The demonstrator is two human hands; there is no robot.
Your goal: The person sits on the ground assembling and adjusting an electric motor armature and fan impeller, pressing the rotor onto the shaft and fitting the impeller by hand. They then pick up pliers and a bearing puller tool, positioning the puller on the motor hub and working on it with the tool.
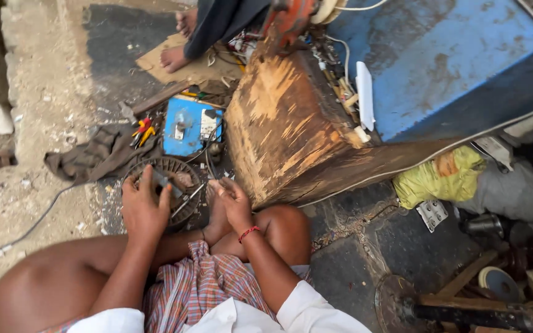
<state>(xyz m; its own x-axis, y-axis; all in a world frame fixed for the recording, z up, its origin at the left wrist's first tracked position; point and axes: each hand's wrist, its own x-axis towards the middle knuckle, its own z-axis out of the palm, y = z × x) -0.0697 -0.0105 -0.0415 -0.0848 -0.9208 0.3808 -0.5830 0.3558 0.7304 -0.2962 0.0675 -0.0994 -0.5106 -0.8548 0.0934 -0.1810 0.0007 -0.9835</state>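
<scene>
Presently, from the head view, the person sits low on the ground with knees drawn up, and the work sits between the feet where both hands can reach it without leaning. A round slotted metal part (166,185), dark and dusty and resembling a motor core, lies on the floor directly ahead of the shins. The left hand (143,206) rests over its near left edge, fingers curled closed about a small grey metal piece that stands up from the rim; the grip appears firm, though what lies under the palm is hidden. The right hand (232,200) is just beside the part's right edge, fingers bent partway in; whether it pinches anything cannot be told. A thin metal rod (187,198) lies slanted across the part between the two hands. Just beyond, within arm's reach, a blue board (189,128) carries electrical fittings, and red and yellow handled tools (142,131) lie beside it on a brown cloth (97,154). A worn wooden block (285,129) stands to the right, touching a blue metal box (451,61). Another person's bare foot (174,58) shows further off.
</scene>
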